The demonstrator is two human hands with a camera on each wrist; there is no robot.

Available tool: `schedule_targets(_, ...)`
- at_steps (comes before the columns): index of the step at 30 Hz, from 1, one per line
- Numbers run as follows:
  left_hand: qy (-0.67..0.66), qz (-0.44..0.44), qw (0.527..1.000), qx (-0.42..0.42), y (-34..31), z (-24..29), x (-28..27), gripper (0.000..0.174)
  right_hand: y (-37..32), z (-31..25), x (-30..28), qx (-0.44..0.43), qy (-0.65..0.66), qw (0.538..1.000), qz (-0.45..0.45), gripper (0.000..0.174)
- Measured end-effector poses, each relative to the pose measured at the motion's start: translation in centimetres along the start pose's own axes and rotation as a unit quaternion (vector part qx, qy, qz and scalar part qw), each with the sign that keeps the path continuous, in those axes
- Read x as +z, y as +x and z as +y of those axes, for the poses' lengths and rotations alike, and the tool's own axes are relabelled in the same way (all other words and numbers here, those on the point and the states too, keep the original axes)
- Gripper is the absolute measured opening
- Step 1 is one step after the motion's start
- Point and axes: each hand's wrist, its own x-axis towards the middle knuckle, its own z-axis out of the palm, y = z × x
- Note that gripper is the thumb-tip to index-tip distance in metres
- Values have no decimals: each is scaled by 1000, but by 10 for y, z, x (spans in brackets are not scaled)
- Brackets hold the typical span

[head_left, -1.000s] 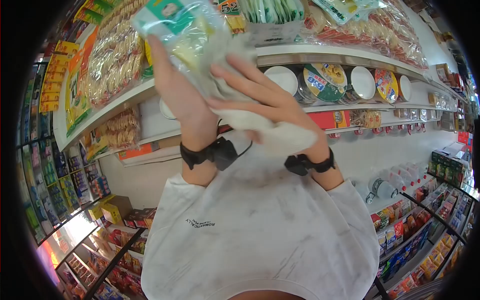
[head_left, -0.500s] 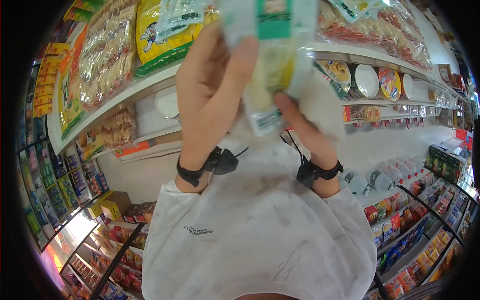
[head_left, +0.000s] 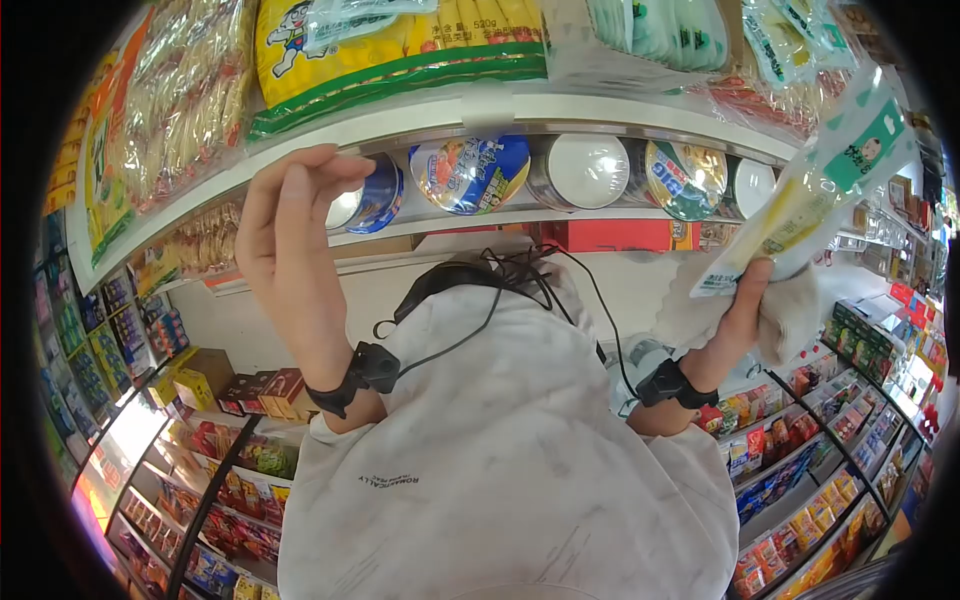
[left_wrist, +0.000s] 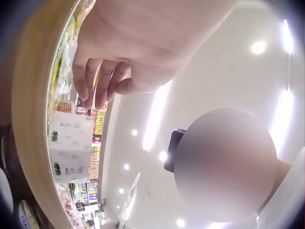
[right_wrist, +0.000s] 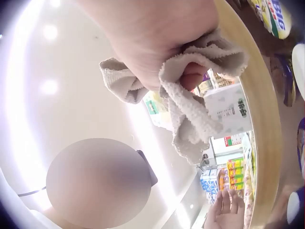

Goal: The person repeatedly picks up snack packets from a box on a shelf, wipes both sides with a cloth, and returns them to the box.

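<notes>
At the right of the head view my right hand (head_left: 732,330) grips a clear plastic food packet (head_left: 800,215) with a green label and yellow contents, its thumb on the lower end. A crumpled off-white cloth (head_left: 792,312) is bunched in the same hand. In the right wrist view the cloth (right_wrist: 183,112) wraps around the fingers, and part of the packet (right_wrist: 155,107) shows behind it. My left hand (head_left: 295,245) is raised before the shelf, holding nothing, its fingers loosely bent. The left wrist view shows those fingers (left_wrist: 102,83) hanging relaxed.
A white shelf edge (head_left: 430,122) runs across in front. Above it lie a yellow bag (head_left: 400,60), wrapped sausage bundles (head_left: 185,110) and a box of green-marked packets (head_left: 665,35). Instant noodle tubs (head_left: 470,175) stand below. Black cables (head_left: 530,275) hang between the wrists.
The hands have parted. My right hand has carried the packet and cloth to the right; my left hand has let go of the packet and drawn back to the left.
</notes>
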Motion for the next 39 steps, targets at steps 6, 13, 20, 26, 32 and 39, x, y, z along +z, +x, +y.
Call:
schedule_targets(6,8,-56,997,-47,-12,0,15,25,3,-10,-7,48,-209,969,-124,37)
schedule_targets(13,-27,-238,967,-83,-30,23,60,23,-7,-22,14,-123,-119,933,-317,20)
schedule_targets(20,-75,-242,965,-71,-39,21,77,36,-30,-64,32,-29,-76,913,-400,17)
schedule_targets(26,-30,-199,976,-83,-34,34,84,22,-20,-71,15,-106,-177,890,-406,19)
schedule_targets(32,-26,-253,966,52,-29,33,98,16,-7,-66,12,-177,-157,926,-294,20)
schedule_targets(39,109,-170,932,301,-14,36,114,11,121,-51,59,-59,209,954,-205,33)
